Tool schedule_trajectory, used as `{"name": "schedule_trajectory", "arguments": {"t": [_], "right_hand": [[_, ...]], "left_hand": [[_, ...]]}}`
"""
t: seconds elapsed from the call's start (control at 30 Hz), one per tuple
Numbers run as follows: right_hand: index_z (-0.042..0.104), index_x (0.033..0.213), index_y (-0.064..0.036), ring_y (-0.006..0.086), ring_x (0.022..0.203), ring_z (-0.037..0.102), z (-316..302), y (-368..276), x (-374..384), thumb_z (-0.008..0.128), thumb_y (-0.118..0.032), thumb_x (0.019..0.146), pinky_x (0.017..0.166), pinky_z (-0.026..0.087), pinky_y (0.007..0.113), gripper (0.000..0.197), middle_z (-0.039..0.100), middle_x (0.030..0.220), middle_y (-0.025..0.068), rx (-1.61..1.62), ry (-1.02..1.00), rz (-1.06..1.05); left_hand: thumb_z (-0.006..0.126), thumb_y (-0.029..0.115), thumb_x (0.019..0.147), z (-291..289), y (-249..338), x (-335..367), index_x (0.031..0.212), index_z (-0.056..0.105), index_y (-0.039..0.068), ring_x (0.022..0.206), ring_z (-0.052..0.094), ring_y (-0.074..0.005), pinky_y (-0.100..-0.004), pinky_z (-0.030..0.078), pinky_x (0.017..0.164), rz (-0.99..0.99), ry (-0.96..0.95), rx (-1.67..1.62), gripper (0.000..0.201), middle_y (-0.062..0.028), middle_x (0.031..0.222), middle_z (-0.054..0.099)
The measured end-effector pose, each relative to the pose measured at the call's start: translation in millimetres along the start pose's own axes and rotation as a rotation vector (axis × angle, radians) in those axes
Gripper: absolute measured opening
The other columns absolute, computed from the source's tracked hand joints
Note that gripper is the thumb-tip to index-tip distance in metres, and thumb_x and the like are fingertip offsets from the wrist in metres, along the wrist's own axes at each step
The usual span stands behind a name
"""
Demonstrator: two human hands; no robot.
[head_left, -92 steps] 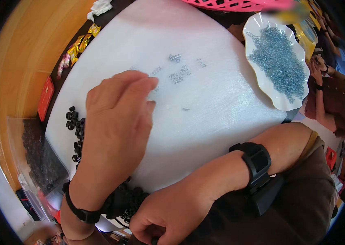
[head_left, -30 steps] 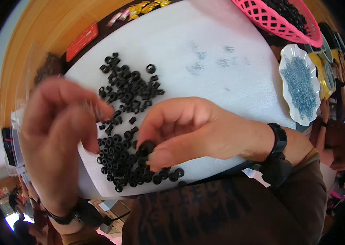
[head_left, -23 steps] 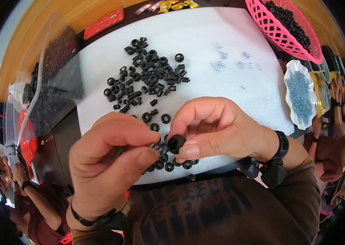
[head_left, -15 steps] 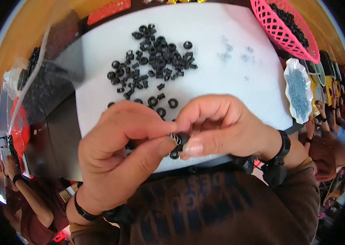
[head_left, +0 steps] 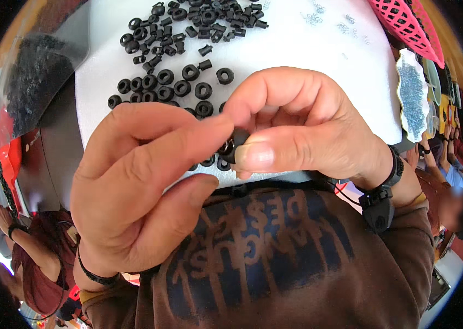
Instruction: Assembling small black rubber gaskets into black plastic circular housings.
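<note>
In my right hand (head_left: 303, 118), thumb and index finger pinch a small round black plastic piece (head_left: 237, 143), which looks like a cord stopper body. A glint of metal coil shows at its opening. My left hand (head_left: 138, 170) is beside it, thumb spread away from the fingers. Its index fingertip reaches the piece's upper edge; whether it touches cannot be told. Beyond my hands, round black pieces with holes (head_left: 182, 88) lie scattered on the white mat (head_left: 308, 49). Farther off are heaped small black spool-shaped pieces (head_left: 220, 27).
Loose tiny springs (head_left: 315, 17) lie toward the mat's far right. A white scalloped dish (head_left: 401, 82) of springs stands at the right edge, beside a pink lattice basket (head_left: 409, 27). Clear plastic (head_left: 1, 71) and a red bag (head_left: 10, 159) are at left. Other people sit on both sides.
My left thumb and index finger have parted from their pinch on a small spring at the black piece. The view has shifted, so hands and mat appear higher.
</note>
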State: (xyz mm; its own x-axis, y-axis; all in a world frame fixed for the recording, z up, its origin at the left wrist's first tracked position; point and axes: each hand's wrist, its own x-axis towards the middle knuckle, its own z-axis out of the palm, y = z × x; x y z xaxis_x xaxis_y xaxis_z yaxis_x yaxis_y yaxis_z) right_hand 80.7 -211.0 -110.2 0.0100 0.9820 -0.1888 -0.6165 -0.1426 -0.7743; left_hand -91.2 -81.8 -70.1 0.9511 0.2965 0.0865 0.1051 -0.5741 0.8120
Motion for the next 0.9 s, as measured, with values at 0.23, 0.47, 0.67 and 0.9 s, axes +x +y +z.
{"name": "schedule_trajectory", "arguments": {"t": [0.23, 0.47, 0.67, 0.9], "right_hand": [[0.059, 0.098, 0.0027, 0.0123, 0.08, 0.062, 0.7, 4.1, -7.2, 0.067, -0.008, 0.081, 0.073, 0.05, 0.024, 0.022, 0.063, 0.09, 0.0087, -0.052, 0.014, -0.038], [0.059, 0.093, 0.001, 0.0179, 0.08, 0.059, 0.3, 16.0, -30.4, 0.071, -0.014, 0.076, 0.073, 0.047, 0.029, 0.025, 0.061, 0.085, 0.0117, -0.189, 0.067, -0.135], [0.059, 0.103, -0.0011, 0.0059, 0.085, 0.057, -7.2, 28.5, -54.8, 0.066, -0.005, 0.084, 0.076, 0.045, 0.019, 0.021, 0.062, 0.093, 0.0023, -0.044, 0.073, -0.106], [0.059, 0.103, -0.0005, 0.0085, 0.083, 0.06, -14.1, 40.8, -67.9, 0.065, -0.005, 0.084, 0.076, 0.048, 0.021, 0.02, 0.063, 0.091, 0.0034, -0.03, 0.147, -0.11]], "left_hand": [[0.064, 0.001, 0.073, -4.0, -29.1, -25.3, 0.104, 0.063, 0.0, 0.077, 0.055, -0.0184, -0.0276, 0.044, 0.063, 0.059, 0.012, 0.086, 0.031, -0.0114, 0.094, 0.059], [0.07, 0.004, 0.072, 25.2, -32.2, -44.9, 0.104, 0.063, 0.004, 0.084, 0.061, -0.0306, -0.0366, 0.05, 0.07, 0.132, -0.349, -0.028, 0.033, -0.0118, 0.097, 0.063], [0.066, 0.005, 0.077, 23.7, -33.9, -51.6, 0.104, 0.064, 0.002, 0.087, 0.061, -0.0296, -0.037, 0.049, 0.074, 0.162, -0.407, -0.066, 0.027, -0.012, 0.1, 0.063], [0.065, 0.005, 0.075, 24.6, -32.3, -51.9, 0.102, 0.064, 0.001, 0.087, 0.061, -0.0288, -0.0369, 0.049, 0.074, 0.24, -0.458, -0.061, 0.027, -0.0122, 0.101, 0.064]]}}
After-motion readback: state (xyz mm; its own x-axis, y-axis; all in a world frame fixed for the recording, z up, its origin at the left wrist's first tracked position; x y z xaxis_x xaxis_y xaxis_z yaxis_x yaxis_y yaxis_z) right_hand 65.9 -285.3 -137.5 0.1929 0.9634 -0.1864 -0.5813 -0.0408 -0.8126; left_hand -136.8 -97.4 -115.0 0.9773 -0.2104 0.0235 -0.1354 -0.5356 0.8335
